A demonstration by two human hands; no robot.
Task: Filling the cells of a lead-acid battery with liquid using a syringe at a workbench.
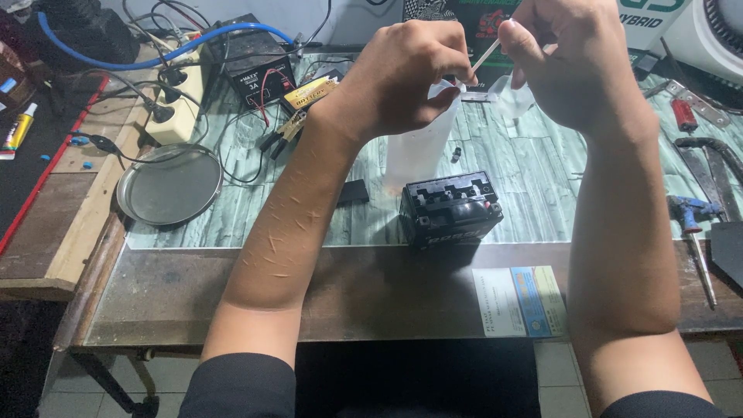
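Note:
Both my hands are raised above the workbench. My left hand (pixel 402 81) grips the top of a translucent white plastic bottle (pixel 418 147) that stands on the bench. My right hand (pixel 576 62) pinches a thin white tube or strip (pixel 486 56) between thumb and fingers, with a clear plastic piece (pixel 515 101) just below it. The two hands almost meet over the bottle's neck. A small black battery (pixel 450 209) sits on the bench below them, slightly tilted, nearer to me.
A round metal dish (pixel 170 186) lies at left beside a power strip (pixel 179 108) with plugged cables. A black charger box (pixel 251 66) stands at the back. A screwdriver (pixel 696 236) and pliers (pixel 712 166) lie at right. A printed card (pixel 518 302) is near the front edge.

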